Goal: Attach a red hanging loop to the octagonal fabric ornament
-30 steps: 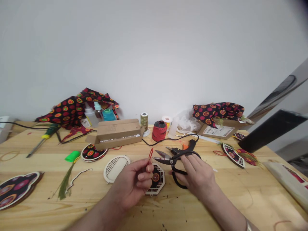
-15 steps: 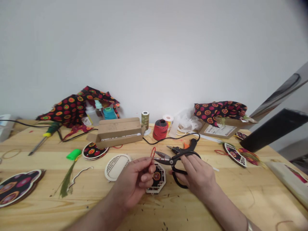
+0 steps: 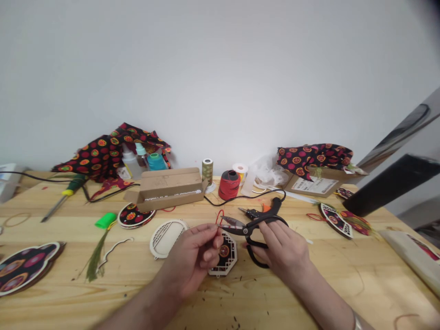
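Between thumb and fingers, my left hand (image 3: pixel 195 254) pinches a short red cord (image 3: pixel 219 216), whose loop stands up above the fingertips. Black-handled scissors (image 3: pixel 245 230) are in my right hand (image 3: pixel 283 245), with fingers through the handles. Their blades are parted and point left, right beside the red cord at my left fingertips; whether they touch it I cannot tell. Below the hands lies an octagonal wooden-framed ornament (image 3: pixel 228 256) with patterned fabric, partly covered by my left hand. A round cream lattice frame (image 3: pixel 168 236) sits just left of it.
Behind stand a cardboard box (image 3: pixel 172 188), a red thread spool (image 3: pixel 229 184) and a green spool (image 3: pixel 207 172). A glue gun (image 3: pixel 266 211) lies past the scissors. Left are a green tassel (image 3: pixel 96 254) and a screwdriver (image 3: pixel 63 197); a black cylinder (image 3: pixel 388 185) leans at right.
Almost nothing differs. The red loop has tipped slightly to the right, and both hands have shifted only a little, with the scissors still parted beside it.
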